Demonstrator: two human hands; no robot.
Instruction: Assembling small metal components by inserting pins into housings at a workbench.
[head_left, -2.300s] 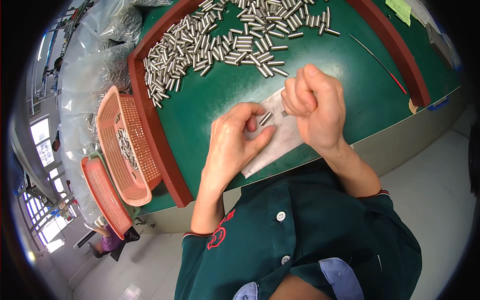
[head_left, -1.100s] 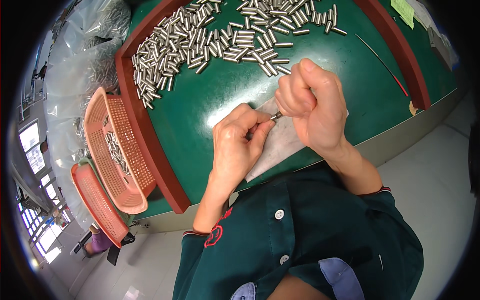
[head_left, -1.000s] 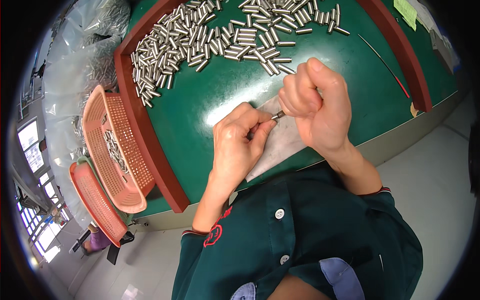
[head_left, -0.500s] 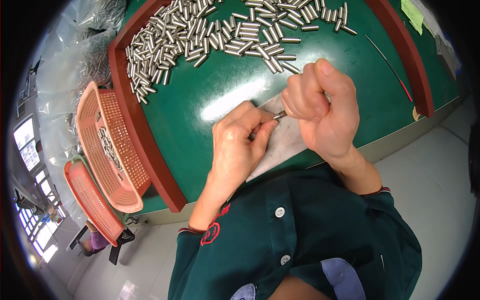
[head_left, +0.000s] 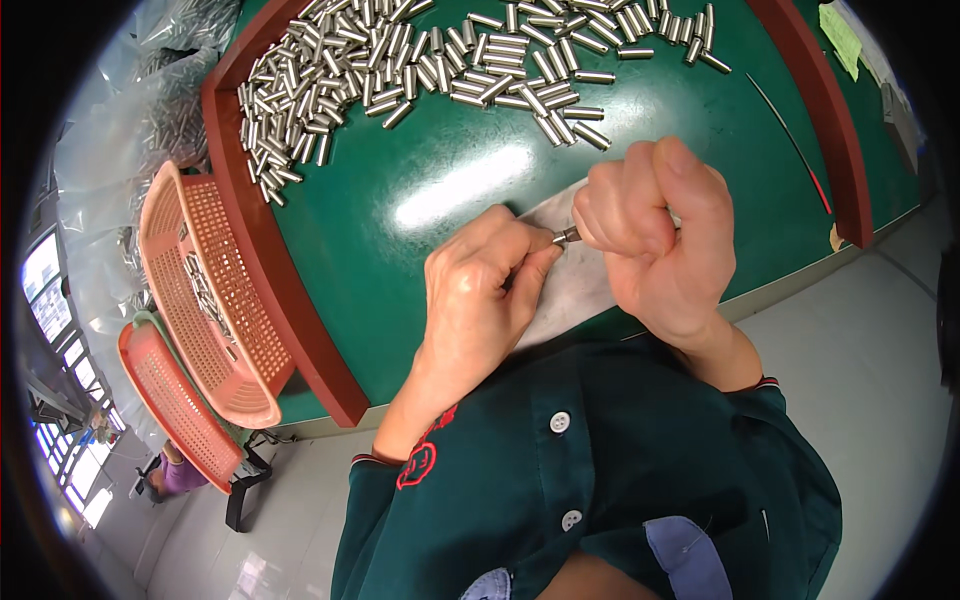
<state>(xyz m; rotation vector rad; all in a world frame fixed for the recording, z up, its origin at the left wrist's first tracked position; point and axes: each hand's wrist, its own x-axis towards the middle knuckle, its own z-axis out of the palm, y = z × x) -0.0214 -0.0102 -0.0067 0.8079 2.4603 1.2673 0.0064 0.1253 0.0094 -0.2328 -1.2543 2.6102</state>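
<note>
Hands meet over the cloth (head_left: pixel 585 285): left hand (head_left: pixel 480 290) and fisted right hand (head_left: pixel 655 235), at 3 o'clock, pinch one pin (head_left: pixel 566 236).

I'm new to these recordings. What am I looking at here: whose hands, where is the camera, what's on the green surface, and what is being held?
There is no machine: a person works with bare hands. The one picture comes from a fisheye camera on their head, looking down, so straight edges bend and the dark green shirt fills the bottom. The left hand and right hand meet over a white cloth and pinch one small metal pin between them. On the green table, framed by a red rim, lies a heap of similar pins. Two orange baskets hang at its left edge; the upper one holds more pins.
</note>
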